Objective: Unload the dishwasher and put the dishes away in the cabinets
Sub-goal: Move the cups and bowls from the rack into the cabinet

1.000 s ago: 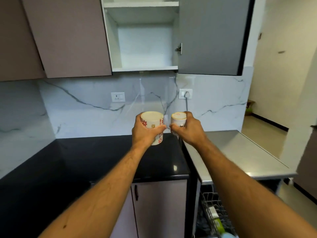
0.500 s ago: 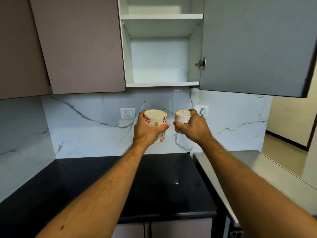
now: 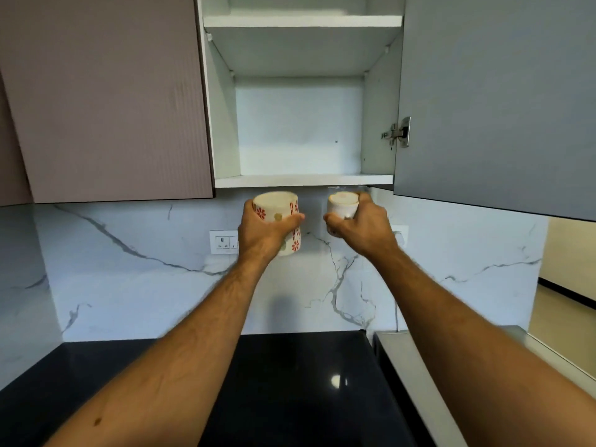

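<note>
From the head camera, both bare forearms reach up and forward toward an open white wall cabinet (image 3: 300, 130). The left hand (image 3: 266, 229) wraps its fingers and thumb around a tall white ceramic cup printed with red flowers and stripes (image 3: 281, 221), held upright with its rim facing the camera. The right hand (image 3: 361, 227) grips a smaller plain white ceramic cup (image 3: 342, 204), also upright, its fingers curled round the side. The two cups are near each other but apart, level with one another and just below the front edge of the cabinet's bottom white shelf (image 3: 303, 180). That shelf and the white upper shelf (image 3: 303, 21) show bare board. The cabinet's grey door (image 3: 496, 98) stands swung open on the right, its metal hinge (image 3: 400, 132) visible on the inner face. A closed mauve cabinet door (image 3: 106, 95) sits to the left. Behind the hands runs a white marble-patterned backsplash (image 3: 129, 285) with a white wall socket (image 3: 223, 241) just left of the left wrist. Below lies a glossy black counter (image 3: 290, 398), and a grey steel surface (image 3: 416, 375) adjoins it on the right.
</note>
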